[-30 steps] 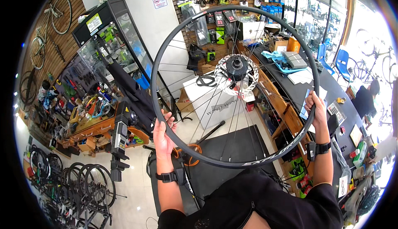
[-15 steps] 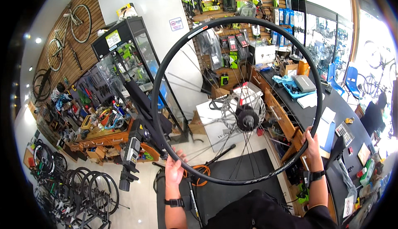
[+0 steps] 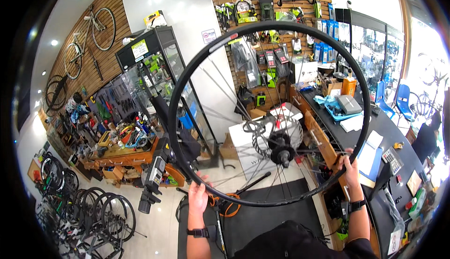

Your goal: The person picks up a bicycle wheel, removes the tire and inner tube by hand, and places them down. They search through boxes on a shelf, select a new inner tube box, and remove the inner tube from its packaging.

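A black bicycle wheel (image 3: pixel 281 26) is held up in front of me, tilted, so the shop shows through its thin spokes. Its dark hub (image 3: pixel 281 149), with the axle end toward me, sits low in the ring. My left hand (image 3: pixel 198 197) grips the rim at the lower left, fingers partly behind it. At the lower right my right hand (image 3: pixel 349 167) is closed round the rim, its thumb on the near side. Neither hand holds anything else. Patterned metal discs appear near the hub; I cannot tell if they belong to the wheel.
A black stand with a clamp (image 3: pixel 152 184) rises close to my left hand. On the right runs a long dark counter (image 3: pixel 382 139) with papers and a calculator (image 3: pixel 393 159). An open drawer (image 3: pixel 318 135) juts from it. A black mat (image 3: pixel 262 221) covers the floor.
The wheel has tilted a little, its hub now lower and nearer its right side. Both hands keep hold of the rim. The background has shifted down and right in view.
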Tool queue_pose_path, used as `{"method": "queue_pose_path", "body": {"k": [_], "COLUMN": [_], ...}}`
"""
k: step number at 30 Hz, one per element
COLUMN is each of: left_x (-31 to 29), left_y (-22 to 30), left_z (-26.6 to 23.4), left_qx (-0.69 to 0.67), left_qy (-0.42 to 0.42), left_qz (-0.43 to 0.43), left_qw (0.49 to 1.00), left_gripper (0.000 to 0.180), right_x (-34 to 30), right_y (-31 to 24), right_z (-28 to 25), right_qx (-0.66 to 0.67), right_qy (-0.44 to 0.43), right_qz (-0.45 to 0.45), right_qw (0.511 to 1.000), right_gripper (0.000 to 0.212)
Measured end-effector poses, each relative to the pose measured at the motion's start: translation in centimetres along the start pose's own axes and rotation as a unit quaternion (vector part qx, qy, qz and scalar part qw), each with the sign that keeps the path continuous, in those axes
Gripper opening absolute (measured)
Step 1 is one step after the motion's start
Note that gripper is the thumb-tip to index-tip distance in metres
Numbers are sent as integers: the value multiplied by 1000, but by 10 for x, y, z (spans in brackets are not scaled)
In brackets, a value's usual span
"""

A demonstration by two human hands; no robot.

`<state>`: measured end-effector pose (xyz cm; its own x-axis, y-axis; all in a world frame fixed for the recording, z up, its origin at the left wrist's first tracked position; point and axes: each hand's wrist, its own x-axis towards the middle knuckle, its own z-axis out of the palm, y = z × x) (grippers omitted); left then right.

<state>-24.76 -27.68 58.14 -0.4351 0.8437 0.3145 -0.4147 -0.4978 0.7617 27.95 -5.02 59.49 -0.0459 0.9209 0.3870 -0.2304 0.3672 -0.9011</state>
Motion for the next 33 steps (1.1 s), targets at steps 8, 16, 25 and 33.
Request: {"method": "queue_pose_path", "body": {"k": [8,16,25,33], "left_x": [22,69,94,111], "left_y": [41,59,65,42], "left_z": [58,39,60,69], "left_qx": [247,276,505,742], "left_qy": [87,-118,-32,126], "left_qz": [125,163,31,82], "left_qw": [957,940,862,653], "left_gripper": [62,66,43,50], "right_x": [12,46,50,52], "right_y": [-48,-7,18,15], "right_z": [18,-6,-39,-31], "right_qx": [-42,77,48,-119], "right_qy": [11,-49,-123,-200], "right_qz": [6,240,268,221], "right_qw": [999,966,954,947], "right_gripper": [61,33,71,39]}}
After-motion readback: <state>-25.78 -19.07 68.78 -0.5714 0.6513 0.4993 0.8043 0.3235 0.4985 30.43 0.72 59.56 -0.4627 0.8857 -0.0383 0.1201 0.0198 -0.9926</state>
